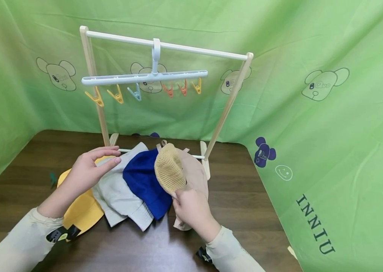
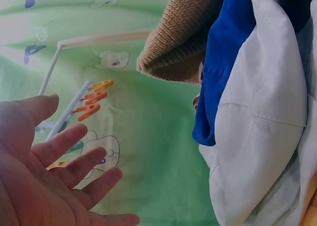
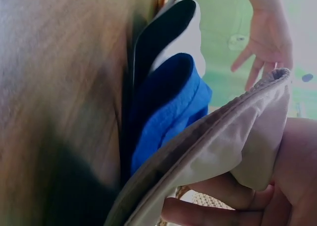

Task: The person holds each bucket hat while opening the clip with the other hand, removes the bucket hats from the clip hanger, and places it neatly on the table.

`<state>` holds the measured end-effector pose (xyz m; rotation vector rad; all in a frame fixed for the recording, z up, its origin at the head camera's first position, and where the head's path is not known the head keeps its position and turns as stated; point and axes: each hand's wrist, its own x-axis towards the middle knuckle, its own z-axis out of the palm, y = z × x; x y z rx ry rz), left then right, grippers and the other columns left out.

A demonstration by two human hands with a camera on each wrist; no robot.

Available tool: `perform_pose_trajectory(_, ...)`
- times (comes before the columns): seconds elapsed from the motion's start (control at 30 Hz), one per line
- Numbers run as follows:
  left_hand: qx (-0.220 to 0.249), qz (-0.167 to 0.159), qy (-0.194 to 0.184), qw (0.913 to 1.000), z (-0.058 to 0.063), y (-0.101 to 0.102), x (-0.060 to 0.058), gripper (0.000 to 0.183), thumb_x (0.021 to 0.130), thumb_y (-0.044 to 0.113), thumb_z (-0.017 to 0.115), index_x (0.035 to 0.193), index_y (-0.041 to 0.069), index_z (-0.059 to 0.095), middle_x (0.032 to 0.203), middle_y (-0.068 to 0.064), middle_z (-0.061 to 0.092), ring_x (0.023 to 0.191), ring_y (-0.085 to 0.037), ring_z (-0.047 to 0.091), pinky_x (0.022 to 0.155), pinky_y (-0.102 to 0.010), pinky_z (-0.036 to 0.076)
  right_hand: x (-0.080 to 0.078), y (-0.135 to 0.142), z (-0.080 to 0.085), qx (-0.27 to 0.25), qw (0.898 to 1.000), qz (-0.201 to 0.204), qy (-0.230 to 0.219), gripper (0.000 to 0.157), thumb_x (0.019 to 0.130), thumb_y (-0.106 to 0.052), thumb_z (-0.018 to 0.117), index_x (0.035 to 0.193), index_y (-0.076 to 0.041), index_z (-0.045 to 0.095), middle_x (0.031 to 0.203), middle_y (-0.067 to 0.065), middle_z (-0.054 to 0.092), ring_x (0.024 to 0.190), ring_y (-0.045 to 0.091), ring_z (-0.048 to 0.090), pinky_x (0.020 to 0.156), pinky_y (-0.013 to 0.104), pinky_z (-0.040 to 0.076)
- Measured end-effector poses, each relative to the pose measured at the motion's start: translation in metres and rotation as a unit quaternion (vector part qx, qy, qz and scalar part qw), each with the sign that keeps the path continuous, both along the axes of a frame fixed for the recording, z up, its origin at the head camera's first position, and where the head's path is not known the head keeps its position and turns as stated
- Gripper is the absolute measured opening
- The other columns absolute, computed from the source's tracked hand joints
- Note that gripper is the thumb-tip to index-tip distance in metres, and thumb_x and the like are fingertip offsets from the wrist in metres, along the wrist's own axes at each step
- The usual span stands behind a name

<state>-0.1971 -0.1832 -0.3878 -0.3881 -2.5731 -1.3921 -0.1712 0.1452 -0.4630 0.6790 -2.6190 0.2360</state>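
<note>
My right hand (image 1: 193, 209) pinches the lower edge of a tan knitted hat (image 1: 169, 170), which tilts upward over the pile. Beneath that hand lies a pale beige cloth hat (image 1: 196, 172); in the right wrist view its brim (image 3: 208, 151) overlaps my fingers. A blue cloth hat (image 1: 144, 175) sits left of the knitted one, then a light grey hat (image 1: 118, 192), then a yellow hat (image 1: 84, 211), partly covered. Above the grey and yellow hats hovers my left hand (image 1: 87, 170), holding nothing; its fingers are spread in the left wrist view (image 2: 64, 171).
Behind the hats stands a small wooden rack (image 1: 230, 102) with a white top rail (image 1: 205, 51). From the rail hangs a light blue hanger (image 1: 144, 77) carrying several coloured clips (image 1: 118, 96). Green printed cloth (image 1: 348, 132) encloses the dark wooden table (image 1: 246, 211).
</note>
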Motion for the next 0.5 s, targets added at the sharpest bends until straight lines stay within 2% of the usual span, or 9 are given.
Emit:
perform_pose_trajectory(0.27, -0.007, -0.006, -0.01, 0.9999, -0.001, 0.001, -0.001, 0.032, 0.099, 0.042, 0.068, 0.121, 0.018, 0.073, 0.143, -0.003, 0.062, 0.142, -0.03, 0.047, 0.106, -0.054, 0.041, 0.0, -0.009, -0.007, 0.003, 0.999, -0.019, -0.025, 0.036, 0.083, -0.022, 0.076, 0.059, -0.022, 0.049, 0.054, -0.004, 0.058, 0.053, 0.021, 0.063, 0.047, 0.04, 0.044)
perform_pose_trajectory(0.5, -0.011, -0.004, 0.005, 0.9999, 0.001, 0.0, 0.0, 0.031, 0.099, 0.038, 0.07, 0.12, 0.016, 0.074, 0.142, -0.006, 0.063, 0.14, -0.033, 0.049, 0.107, -0.06, 0.041, 0.0, -0.012, -0.01, 0.027, 0.998, -0.032, -0.049, 0.036, 0.082, -0.021, 0.076, 0.058, -0.021, 0.049, 0.055, -0.002, 0.06, 0.053, 0.021, 0.063, 0.047, 0.039, 0.044)
